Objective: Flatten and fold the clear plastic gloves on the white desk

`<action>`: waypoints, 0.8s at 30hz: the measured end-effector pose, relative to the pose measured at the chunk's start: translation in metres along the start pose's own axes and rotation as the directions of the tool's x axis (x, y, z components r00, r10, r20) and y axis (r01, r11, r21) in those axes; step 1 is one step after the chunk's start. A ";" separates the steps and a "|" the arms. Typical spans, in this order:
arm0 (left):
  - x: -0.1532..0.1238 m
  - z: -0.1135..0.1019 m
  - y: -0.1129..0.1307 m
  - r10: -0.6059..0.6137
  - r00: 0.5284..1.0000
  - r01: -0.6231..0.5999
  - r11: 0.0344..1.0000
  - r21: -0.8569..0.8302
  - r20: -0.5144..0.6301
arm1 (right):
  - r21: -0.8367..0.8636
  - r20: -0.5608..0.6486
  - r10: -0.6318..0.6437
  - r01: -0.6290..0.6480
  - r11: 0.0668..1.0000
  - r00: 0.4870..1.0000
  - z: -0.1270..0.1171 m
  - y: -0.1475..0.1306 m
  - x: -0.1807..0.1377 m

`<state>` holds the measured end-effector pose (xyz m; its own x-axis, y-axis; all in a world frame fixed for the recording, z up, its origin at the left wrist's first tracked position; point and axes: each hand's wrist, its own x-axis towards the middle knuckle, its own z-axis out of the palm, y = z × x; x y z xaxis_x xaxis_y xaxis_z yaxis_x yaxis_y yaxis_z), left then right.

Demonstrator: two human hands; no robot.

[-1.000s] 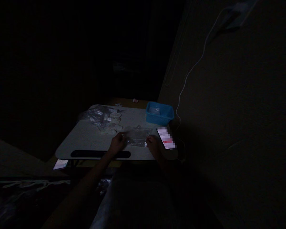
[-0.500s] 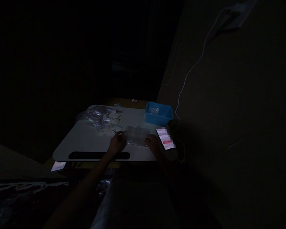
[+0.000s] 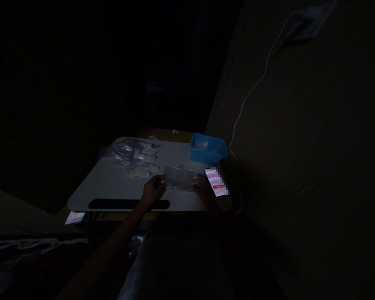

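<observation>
A clear plastic bag [image 3: 179,178] lies on the white lap table, flat and nearly rectangular, with a small flap at its far edge. My left hand [image 3: 153,191] is closed at the bag's left edge, thumb and fingers pinching it. At the right edge, my right hand [image 3: 202,186] has its fingers stretched out and slightly apart, touching the plastic. A crumpled clear plastic bag [image 3: 125,152] lies farther left, beside several pale pieces with thin dark loops [image 3: 146,162]. Dim light hides fine detail.
A blue basket [image 3: 208,156] with a clear packet [image 3: 201,145] inside stands at the far right of the white table [image 3: 112,183]. A lit phone [image 3: 217,182] lies by my right hand. A white cable [image 3: 251,89] hangs along the wall. Another lit screen [image 3: 75,217] shows below the left edge.
My right hand's fingers have loosened and spread at the bag's right edge. My left hand has barely moved, and the bag stays in about the same place.
</observation>
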<state>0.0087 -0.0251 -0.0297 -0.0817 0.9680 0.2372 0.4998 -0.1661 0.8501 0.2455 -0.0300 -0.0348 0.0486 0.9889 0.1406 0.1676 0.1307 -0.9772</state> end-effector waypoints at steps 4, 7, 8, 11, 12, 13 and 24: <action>-0.002 0.000 0.000 0.013 1.000 -0.013 0.999 -0.047 0.002 | 0.021 0.002 -0.049 0.049 0.999 0.999 0.000 0.002 -0.001; -0.002 0.000 0.000 0.021 1.000 -0.020 0.996 -0.085 0.007 | 0.012 -0.053 -0.047 0.048 0.999 0.997 0.001 0.003 0.000; -0.002 0.000 0.000 0.024 1.000 -0.023 0.996 -0.091 0.006 | 0.002 -0.087 -0.049 0.049 0.999 0.995 0.001 0.004 0.000; -0.002 0.000 0.000 0.027 1.000 -0.027 0.997 -0.078 -0.006 | -0.044 -0.205 -0.056 0.048 0.998 0.977 0.000 0.007 -0.002; -0.002 0.000 -0.001 0.026 1.000 -0.027 0.998 -0.065 -0.006 | -0.052 -0.231 -0.037 0.026 0.998 0.972 0.000 0.008 -0.004; -0.002 0.000 -0.001 0.026 1.000 -0.027 0.998 -0.052 -0.007 | -0.054 -0.241 -0.004 -0.009 0.999 0.971 0.000 0.009 -0.006; -0.002 -0.001 -0.002 0.014 1.000 -0.014 1.000 -0.003 0.007 | 0.074 -0.072 0.282 -0.277 0.958 0.957 -0.018 -0.012 -0.024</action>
<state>0.0070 -0.0273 -0.0310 -0.0686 0.9669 0.2456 0.4980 -0.1802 0.8483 0.2603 -0.0568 -0.0236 0.1646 0.9778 -0.1298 0.0744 -0.1435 -0.9869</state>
